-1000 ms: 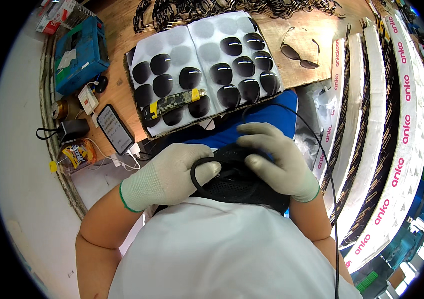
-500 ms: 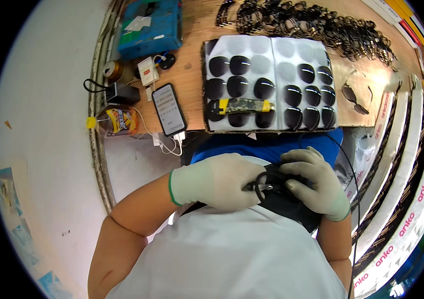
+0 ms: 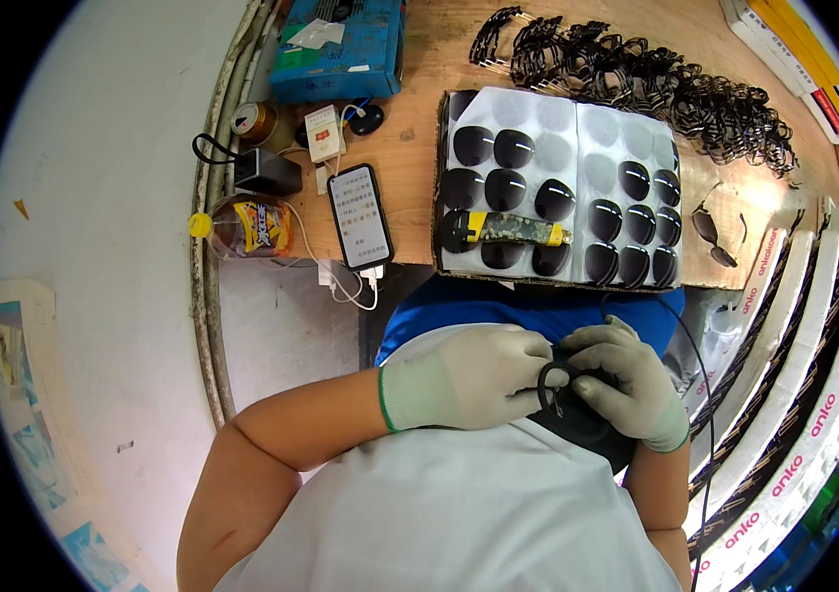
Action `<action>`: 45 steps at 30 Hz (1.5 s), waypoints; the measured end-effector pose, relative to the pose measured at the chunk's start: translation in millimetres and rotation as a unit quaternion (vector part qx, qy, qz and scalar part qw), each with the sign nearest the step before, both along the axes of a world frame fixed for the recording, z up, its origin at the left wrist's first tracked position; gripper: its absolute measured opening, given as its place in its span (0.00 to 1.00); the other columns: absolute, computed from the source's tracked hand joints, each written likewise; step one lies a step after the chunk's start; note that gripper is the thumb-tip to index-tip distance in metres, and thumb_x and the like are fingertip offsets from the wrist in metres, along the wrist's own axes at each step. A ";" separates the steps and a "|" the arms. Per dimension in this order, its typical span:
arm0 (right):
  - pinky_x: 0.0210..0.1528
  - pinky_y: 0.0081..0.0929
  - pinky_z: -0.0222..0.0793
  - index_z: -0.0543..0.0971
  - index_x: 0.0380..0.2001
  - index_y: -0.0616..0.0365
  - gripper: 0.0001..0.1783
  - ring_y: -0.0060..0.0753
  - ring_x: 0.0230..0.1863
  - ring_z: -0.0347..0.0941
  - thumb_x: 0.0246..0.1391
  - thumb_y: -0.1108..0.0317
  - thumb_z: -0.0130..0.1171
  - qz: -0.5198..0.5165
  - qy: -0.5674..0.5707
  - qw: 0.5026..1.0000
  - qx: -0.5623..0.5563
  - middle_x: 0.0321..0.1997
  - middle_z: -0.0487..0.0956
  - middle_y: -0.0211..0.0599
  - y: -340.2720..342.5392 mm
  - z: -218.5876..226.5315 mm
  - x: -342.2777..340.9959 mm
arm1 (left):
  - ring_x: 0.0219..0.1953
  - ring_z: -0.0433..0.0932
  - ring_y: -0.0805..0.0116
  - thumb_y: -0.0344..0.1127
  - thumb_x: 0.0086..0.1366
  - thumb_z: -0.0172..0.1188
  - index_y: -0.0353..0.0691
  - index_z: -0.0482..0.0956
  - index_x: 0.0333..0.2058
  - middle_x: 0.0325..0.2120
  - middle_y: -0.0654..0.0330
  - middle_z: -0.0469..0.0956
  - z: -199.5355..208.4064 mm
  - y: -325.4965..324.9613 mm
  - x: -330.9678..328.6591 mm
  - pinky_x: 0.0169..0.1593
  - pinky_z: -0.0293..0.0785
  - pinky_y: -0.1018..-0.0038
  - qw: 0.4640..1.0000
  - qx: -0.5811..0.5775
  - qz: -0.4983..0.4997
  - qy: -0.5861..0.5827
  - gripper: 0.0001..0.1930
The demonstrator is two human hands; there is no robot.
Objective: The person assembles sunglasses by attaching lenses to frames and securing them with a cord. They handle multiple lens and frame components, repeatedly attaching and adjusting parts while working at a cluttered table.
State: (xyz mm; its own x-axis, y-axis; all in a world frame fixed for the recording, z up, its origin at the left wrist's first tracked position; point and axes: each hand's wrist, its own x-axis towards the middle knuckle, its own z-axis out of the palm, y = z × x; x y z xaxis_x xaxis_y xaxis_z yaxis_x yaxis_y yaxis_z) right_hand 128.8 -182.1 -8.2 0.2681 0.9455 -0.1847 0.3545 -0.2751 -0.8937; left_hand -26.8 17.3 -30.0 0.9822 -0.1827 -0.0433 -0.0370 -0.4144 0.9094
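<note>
Both hands wear pale grey knitted gloves and meet over my lap. My left hand (image 3: 503,380) is closed, its fingertips pinching a black cord loop (image 3: 542,388). Beside it, my right hand (image 3: 629,387) is curled with thumb and fingers near that loop; what lies in its grip is hidden. Under both hands sits a soft black item (image 3: 582,426), perhaps a waist bag, mostly covered. On the table ahead lies a box (image 3: 439,187) with a white dimpled liner holding several dark sunglass lenses (image 3: 555,200). A yellow camouflage-patterned utility knife (image 3: 516,230) rests across them.
Left on the table are a phone (image 3: 361,217), a drink bottle (image 3: 254,227), a can (image 3: 260,123), a black box (image 3: 266,172) and a blue case (image 3: 336,59). Spectacle frames (image 3: 627,74) pile behind; sunglasses (image 3: 711,235) lie right. A black cable (image 3: 706,395) hangs beside my right arm.
The view has shifted, so the table items sit lower and further right. My left hand has come closer to the right one, and the metal glint by the loop is less visible.
</note>
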 end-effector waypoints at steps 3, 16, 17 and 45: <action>0.58 0.42 0.65 0.84 0.37 0.61 0.12 0.48 0.48 0.78 0.49 0.69 0.63 -0.009 -0.002 1.000 0.005 0.50 0.83 0.45 0.1 2.7 0.4 | 0.41 0.80 0.53 0.38 0.67 0.63 0.42 0.83 0.41 0.35 0.56 0.80 4.8 -0.6 3.6 0.46 0.78 0.62 0.999 0.011 -0.032 -0.023 0.09; 0.60 0.36 0.71 0.81 0.45 0.68 0.17 0.47 0.55 0.79 0.60 0.64 0.62 -0.211 0.065 0.975 0.000 0.53 0.82 0.51 -44.2 -13.1 -7.8 | 0.30 0.81 0.57 0.35 0.54 0.68 0.45 0.81 0.30 0.27 0.59 0.80 7.8 18.6 5.9 0.35 0.79 0.63 0.988 0.142 -0.037 -0.044 0.06; 0.61 0.36 0.71 0.81 0.45 0.68 0.17 0.46 0.56 0.79 0.60 0.64 0.61 -0.221 0.069 0.973 -0.007 0.54 0.82 0.51 -47.0 -11.9 -9.5 | 0.29 0.81 0.59 0.35 0.54 0.68 0.46 0.82 0.29 0.27 0.60 0.81 6.6 18.0 5.4 0.34 0.79 0.65 0.984 0.160 -0.043 -0.062 0.04; 0.65 0.29 0.65 0.71 0.65 0.69 0.30 0.33 0.59 0.73 0.62 0.68 0.54 -0.235 0.282 0.930 -0.001 0.59 0.79 0.44 -78.3 -37.2 -29.8 | 0.27 0.84 0.60 0.33 0.52 0.72 0.40 0.88 0.29 0.26 0.57 0.85 11.1 -23.1 52.0 0.33 0.80 0.69 0.973 0.178 -0.021 -0.148 0.06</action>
